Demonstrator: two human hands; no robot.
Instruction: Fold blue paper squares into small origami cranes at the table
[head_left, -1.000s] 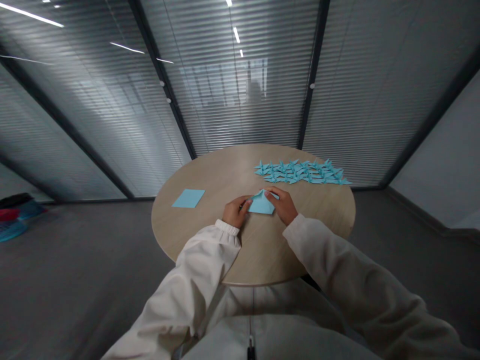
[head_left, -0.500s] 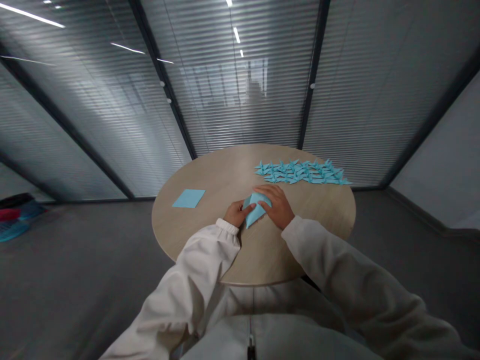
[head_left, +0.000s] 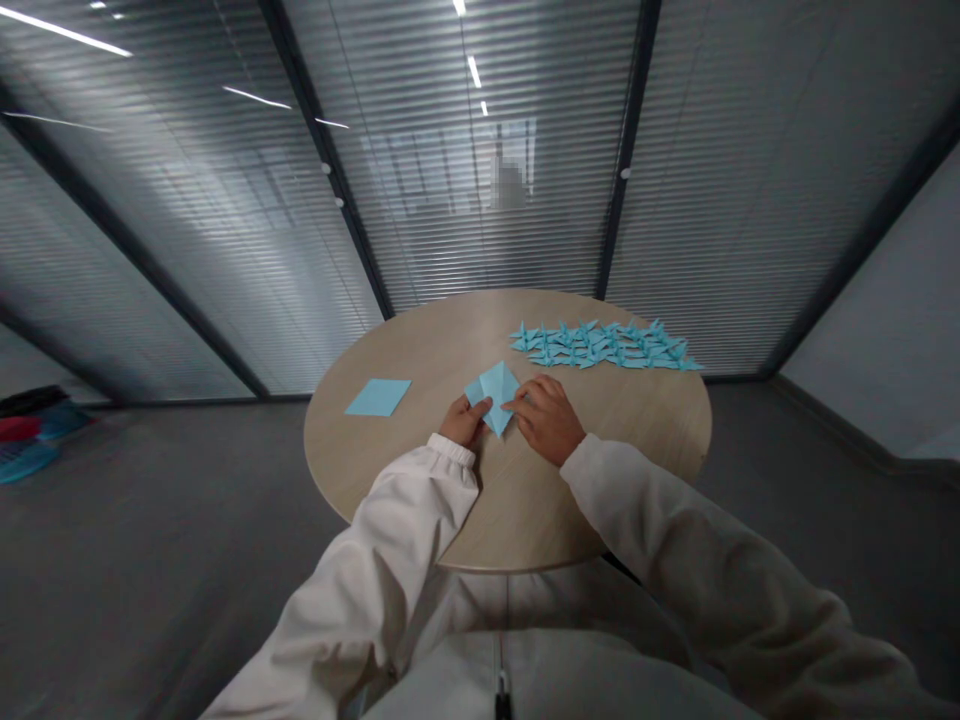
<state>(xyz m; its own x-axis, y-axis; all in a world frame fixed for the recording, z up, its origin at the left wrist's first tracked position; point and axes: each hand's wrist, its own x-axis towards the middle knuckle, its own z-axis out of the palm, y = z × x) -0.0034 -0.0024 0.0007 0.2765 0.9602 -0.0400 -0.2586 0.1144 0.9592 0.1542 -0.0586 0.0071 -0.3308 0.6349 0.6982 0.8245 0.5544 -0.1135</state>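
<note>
A folded light-blue paper [head_left: 493, 392], diamond-shaped, is held up just above the round wooden table [head_left: 420, 350]. My left hand [head_left: 462, 422] pinches its lower left edge. My right hand [head_left: 548, 418] grips its lower right edge with curled fingers. Both hands meet at the paper's bottom corner. To the left a flat blue paper sheet [head_left: 378, 396] lies on the table, apart from my hands.
Several finished blue folded paper figures [head_left: 600, 344] lie in rows at the table's far right. Glass walls with blinds stand behind the table. Dark floor surrounds it, with coloured items [head_left: 26, 440] at the far left.
The paper was a triangle pressed flat on the table; my hands turned it, lifted it and now hold it as a diamond. My right hand moved off its top to its edge.
</note>
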